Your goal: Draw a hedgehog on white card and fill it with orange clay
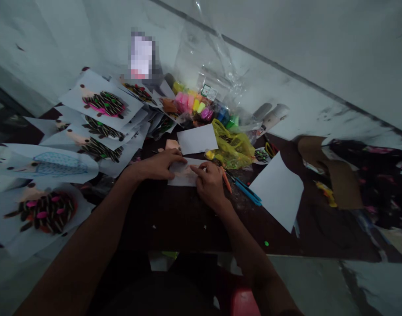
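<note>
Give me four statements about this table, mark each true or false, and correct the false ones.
1. The left hand and right hand both touch one small white sheet. True.
2. A yellow plastic bag lies left of the left hand. False: it lies beyond the hands, right of the sheet.
3. Paper sheets with dark striped clay figures lie left of the left hand. True.
4. A co-worker's hand reaches onto the table. False: only the person's own two hands show.
</note>
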